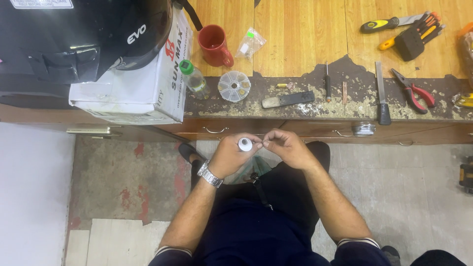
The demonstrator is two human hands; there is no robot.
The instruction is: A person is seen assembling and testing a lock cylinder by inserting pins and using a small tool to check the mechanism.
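Note:
My left hand [227,153], with a metal watch on the wrist, grips a small white roll of tape [245,144] in front of me, below the workbench edge. My right hand [287,147] is right beside it, with thumb and forefinger pinched on something thin at the roll's right side; what it pinches is too small to make out. Both hands hover above my lap, over dark trousers.
The wooden workbench [305,34] holds a red mug [215,45], a small plastic bottle [193,79], a round clear parts box [234,86], a black helmet [84,34] on a white carton [143,83], red-handled pliers [414,91], a file [382,93] and screwdrivers [419,34]. Drawers [217,129] face me.

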